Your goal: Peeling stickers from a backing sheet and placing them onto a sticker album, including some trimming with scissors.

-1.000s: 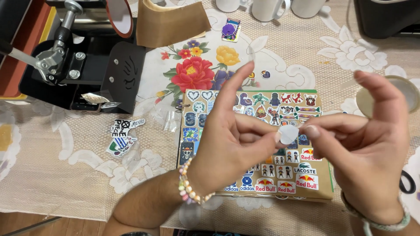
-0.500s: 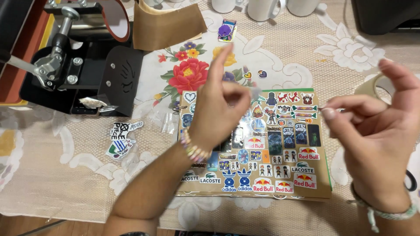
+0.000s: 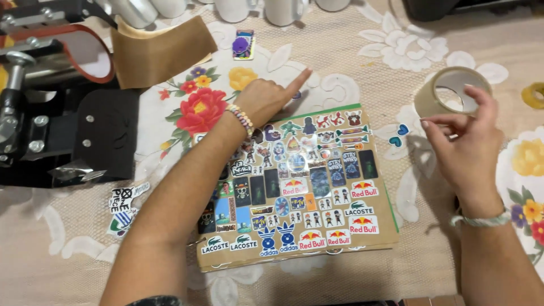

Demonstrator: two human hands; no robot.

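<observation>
At the far left stands a black mug heat press [image 3: 51, 107], and beside it a brown curled sheet [image 3: 161, 51]. Some loose stickers [image 3: 126, 207] lie on the surface near the press.

The left hand [image 3: 266, 99] has moved away from the right one, where both were together a moment ago around a small white round piece. It now reaches past the far edge of the brown sticker board [image 3: 300, 187], the index finger stretched out and pointing at a small dark thing on the flowered cloth [image 3: 351, 51]; the other fingers are curled in, holding nothing visible.

The board, full of small colourful stickers, lies flat in the middle, under the left forearm.

The right hand [image 3: 467, 147] has drifted to the right, over the roll of brown tape [image 3: 450, 90]. Its thumb and fingers [image 3: 439, 122] are pressed together in a pinch; whether the white piece is still between them cannot be told. So the shared work seems interrupted for a pick-up.
</observation>
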